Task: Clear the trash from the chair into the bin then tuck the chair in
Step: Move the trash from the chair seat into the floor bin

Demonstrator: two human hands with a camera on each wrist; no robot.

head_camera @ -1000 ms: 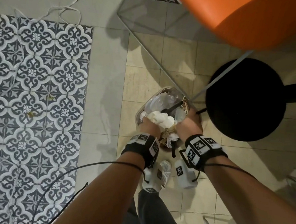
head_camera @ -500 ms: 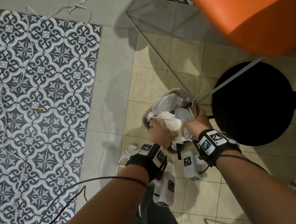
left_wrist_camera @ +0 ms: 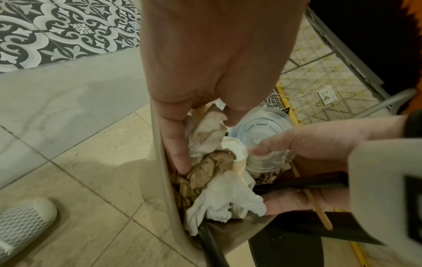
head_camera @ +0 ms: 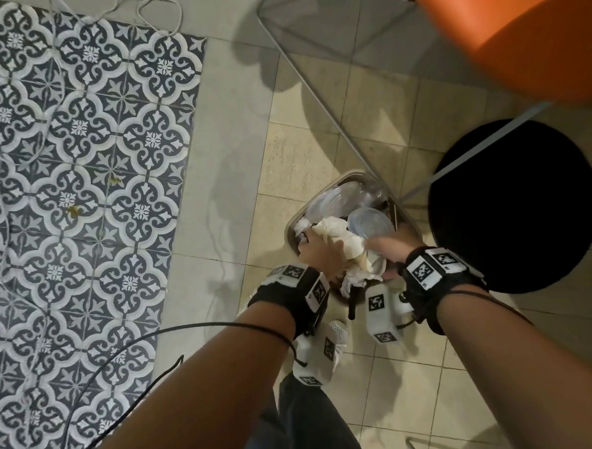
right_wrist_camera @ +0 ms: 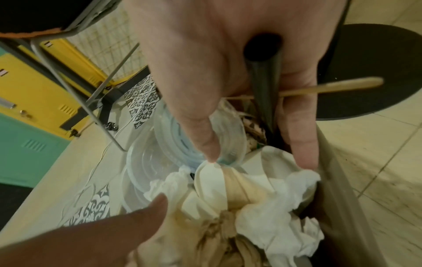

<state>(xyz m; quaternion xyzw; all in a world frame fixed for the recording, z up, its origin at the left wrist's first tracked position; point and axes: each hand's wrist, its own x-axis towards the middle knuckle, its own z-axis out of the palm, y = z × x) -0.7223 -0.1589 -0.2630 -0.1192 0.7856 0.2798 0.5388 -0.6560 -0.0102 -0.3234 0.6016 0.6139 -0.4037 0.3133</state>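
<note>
Head view looks straight down at a small beige plastic bin (head_camera: 344,182) on cream floor tiles, just right of centre, packed to its rim with trash. Both hands are in its mouth. The left hand (head_camera: 320,254) lies on the left side of the pile, its fingers (left_wrist_camera: 175,144) extended down between the bin wall and a wad of crumpled white and brown paper napkins (head_camera: 340,239), pressing against it. The right hand (head_camera: 388,248) reaches in from the right; in the right wrist view its fingers (right_wrist_camera: 205,137) are spread, one tip touching a clear round plastic lid (right_wrist_camera: 230,137), while a black plastic straw (right_wrist_camera: 262,75) and a flat wooden stir stick (right_wrist_camera: 331,86) pass between 2 of the fingers. Whether those fingers actually clamp them I cannot tell. A second clear lid (left_wrist_camera: 260,128) and a clear plastic container (head_camera: 341,201) lie toward the bin's far side.

At the upper right of the head view sits the orange chair seat (head_camera: 517,30) on thin grey metal legs (head_camera: 322,96), one leg crossing just beside the bin. A round black base (head_camera: 513,206) lies at centre right. Patterned grey-and-white tiles (head_camera: 79,167) fill the left half. Square black-and-white marker tags show on the wristbands (head_camera: 427,269); no readable writing appears anywhere.
</note>
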